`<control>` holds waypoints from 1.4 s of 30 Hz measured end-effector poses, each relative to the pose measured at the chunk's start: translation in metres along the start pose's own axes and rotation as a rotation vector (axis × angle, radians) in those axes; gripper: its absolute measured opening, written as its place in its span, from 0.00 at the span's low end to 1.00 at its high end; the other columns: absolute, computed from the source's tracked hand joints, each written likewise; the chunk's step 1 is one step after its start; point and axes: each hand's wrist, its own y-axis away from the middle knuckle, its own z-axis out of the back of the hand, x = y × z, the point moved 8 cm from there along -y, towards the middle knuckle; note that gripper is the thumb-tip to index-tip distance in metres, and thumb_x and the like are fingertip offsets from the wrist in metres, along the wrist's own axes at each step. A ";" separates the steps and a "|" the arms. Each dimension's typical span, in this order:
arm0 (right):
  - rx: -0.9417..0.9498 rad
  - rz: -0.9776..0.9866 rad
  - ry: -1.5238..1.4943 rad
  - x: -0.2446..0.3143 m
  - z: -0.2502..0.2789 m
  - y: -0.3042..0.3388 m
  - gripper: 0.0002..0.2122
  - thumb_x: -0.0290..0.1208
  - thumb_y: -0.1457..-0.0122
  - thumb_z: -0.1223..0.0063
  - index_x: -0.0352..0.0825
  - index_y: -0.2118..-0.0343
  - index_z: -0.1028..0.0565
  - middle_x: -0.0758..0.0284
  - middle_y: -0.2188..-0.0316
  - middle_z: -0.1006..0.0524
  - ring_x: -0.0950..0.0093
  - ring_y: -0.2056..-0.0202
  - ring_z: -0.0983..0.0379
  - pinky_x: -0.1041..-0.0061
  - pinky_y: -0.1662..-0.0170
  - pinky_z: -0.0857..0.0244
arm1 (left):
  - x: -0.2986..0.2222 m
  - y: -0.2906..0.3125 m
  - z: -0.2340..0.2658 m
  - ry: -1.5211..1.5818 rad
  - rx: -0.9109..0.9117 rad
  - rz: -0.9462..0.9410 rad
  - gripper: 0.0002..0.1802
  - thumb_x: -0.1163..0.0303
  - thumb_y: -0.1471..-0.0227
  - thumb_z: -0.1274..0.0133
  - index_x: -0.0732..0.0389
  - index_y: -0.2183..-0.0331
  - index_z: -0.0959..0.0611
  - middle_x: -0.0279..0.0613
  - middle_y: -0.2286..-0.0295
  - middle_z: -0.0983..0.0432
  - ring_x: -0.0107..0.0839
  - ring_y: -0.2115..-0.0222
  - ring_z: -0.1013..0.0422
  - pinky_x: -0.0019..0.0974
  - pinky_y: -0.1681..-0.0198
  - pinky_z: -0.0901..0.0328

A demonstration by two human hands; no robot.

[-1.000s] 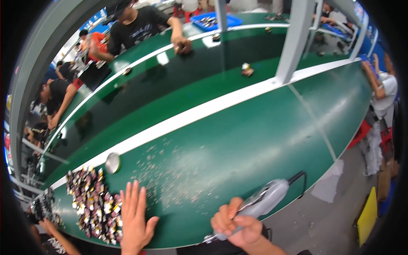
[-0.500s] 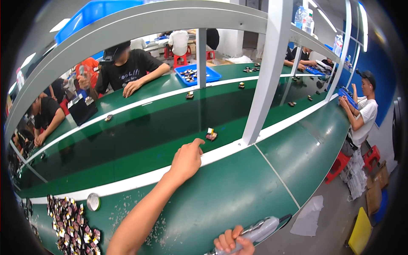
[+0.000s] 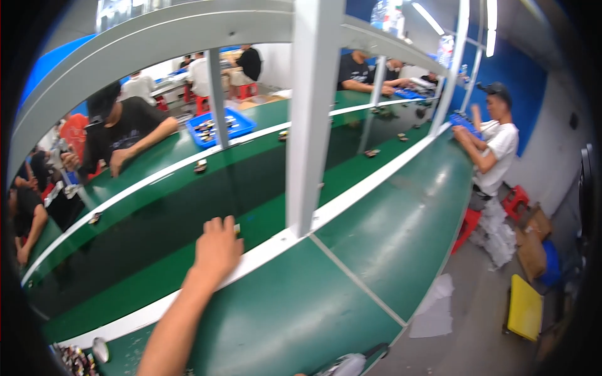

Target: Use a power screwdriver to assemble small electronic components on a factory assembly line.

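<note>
My left hand (image 3: 218, 250) reaches over the white rail onto the green conveyor belt (image 3: 266, 216), fingers apart and stretched forward. Beside its index finger shows a small part with a yellow and white piece (image 3: 236, 229), largely covered by the hand; no firm hold on it can be made out. At the bottom edge lies the grey-white body of a corded hand tool (image 3: 348, 365), its working end out of the picture. Only a sliver of my right hand (image 3: 301, 374) appears by the tool, with the fingers cut off by the frame.
A white upright post (image 3: 307, 125) stands on the rail right of my left hand. A round metal lid (image 3: 100, 349) and a pile of small parts (image 3: 76, 360) are at lower left. Across the belt a person sits near a blue tray (image 3: 241, 127); another stands at right.
The view has swung right, so the scene sits further left. My left hand has moved onto the small part on the belt. My right hand and the tool have sunk mostly out of view.
</note>
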 end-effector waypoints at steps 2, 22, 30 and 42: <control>0.072 0.000 0.010 -0.002 -0.004 -0.005 0.04 0.30 0.41 0.54 0.36 0.67 0.32 0.70 0.81 0.38 0.77 0.78 0.42 0.78 0.72 0.45 | 0.011 -0.002 -0.005 -0.029 0.010 -0.088 0.26 0.70 0.54 0.45 0.67 0.53 0.31 0.54 0.61 0.33 0.48 0.56 0.34 0.44 0.59 0.31; -0.074 0.034 0.050 -0.002 0.003 0.018 0.05 0.29 0.45 0.51 0.34 0.69 0.30 0.71 0.82 0.38 0.79 0.79 0.42 0.78 0.69 0.45 | -0.085 0.208 0.081 0.294 0.035 -0.745 0.21 0.78 0.61 0.49 0.68 0.59 0.25 0.52 0.59 0.30 0.44 0.59 0.31 0.37 0.61 0.30; -0.077 0.037 0.166 0.004 0.011 0.054 0.05 0.32 0.47 0.53 0.38 0.70 0.32 0.73 0.85 0.40 0.80 0.83 0.43 0.76 0.70 0.45 | -0.085 0.305 0.093 0.319 0.039 -0.750 0.22 0.73 0.58 0.47 0.74 0.59 0.23 0.58 0.57 0.28 0.44 0.56 0.30 0.37 0.57 0.30; -0.090 -0.052 0.195 -0.027 0.026 0.074 0.04 0.30 0.46 0.53 0.38 0.69 0.31 0.72 0.84 0.39 0.79 0.82 0.42 0.77 0.71 0.46 | -0.072 0.311 0.095 0.626 0.234 -0.569 0.23 0.75 0.58 0.40 0.69 0.56 0.23 0.52 0.54 0.29 0.47 0.56 0.30 0.40 0.60 0.29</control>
